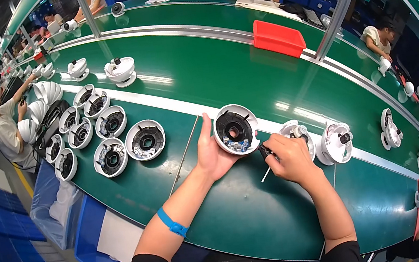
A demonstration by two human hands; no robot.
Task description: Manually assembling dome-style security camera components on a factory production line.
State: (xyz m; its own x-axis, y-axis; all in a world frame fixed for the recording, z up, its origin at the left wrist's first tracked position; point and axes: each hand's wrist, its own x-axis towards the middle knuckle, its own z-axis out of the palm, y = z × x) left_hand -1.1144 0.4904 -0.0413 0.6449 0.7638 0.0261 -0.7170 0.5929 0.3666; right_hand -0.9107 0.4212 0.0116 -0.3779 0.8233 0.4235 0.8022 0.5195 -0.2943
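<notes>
My left hand (214, 154) grips a round white camera housing (244, 113) from its left and underside, thumb up along the rim. The housing is tilted with its hollow black inside toward me, and a small circuit board with bluish and silver parts shows low in it. Close to its lower right edge, my right hand (290, 156) has its fingers closed on a small black piece (265, 150). A thin pale rod (265, 175) sticks out below these fingers; whether it belongs to the black piece I cannot tell. A blue band (172, 222) circles my left wrist.
Several similar open housings (145, 140) lie at left on the green bench (231, 203). Beyond my right hand, white dome camera units (336, 143) stand along the white strip beside the green belt (201, 72). A red tray (278, 38) sits farther back. Co-workers (7, 126) sit around the line.
</notes>
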